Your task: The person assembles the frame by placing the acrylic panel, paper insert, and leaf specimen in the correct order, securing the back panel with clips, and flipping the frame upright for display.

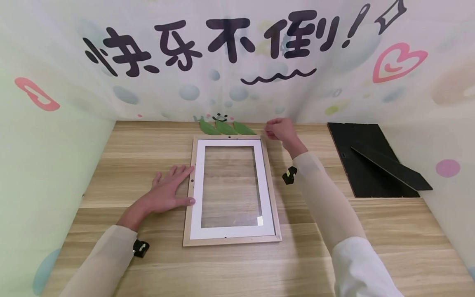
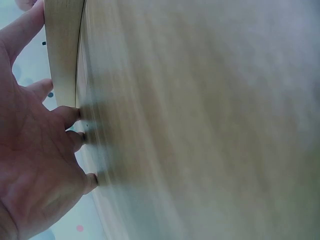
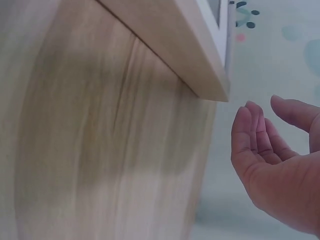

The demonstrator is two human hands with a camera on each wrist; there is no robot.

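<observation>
A light wooden picture frame (image 1: 188,222) with a white mat (image 1: 214,233) and a clear pane lies on the table. Against its left side rests my left hand (image 1: 168,193), thumb and index finger touching the wood, the other fingers spread; the left wrist view shows this hand (image 2: 35,135) beside the frame's edge (image 2: 64,45). Just off the top right corner is my right hand (image 1: 283,131), empty, fingers loosely bent. In the right wrist view, thumb and fingertips of this hand (image 3: 275,160) stand apart, near the frame's corner (image 3: 212,82).
Three green leaves (image 1: 225,128) lie along the frame's top edge. On the right of the wooden table (image 1: 122,165) is a black backing board (image 1: 371,165) with its stand leg (image 1: 393,168) raised. A printed cloth (image 1: 230,99) hangs behind and at both sides.
</observation>
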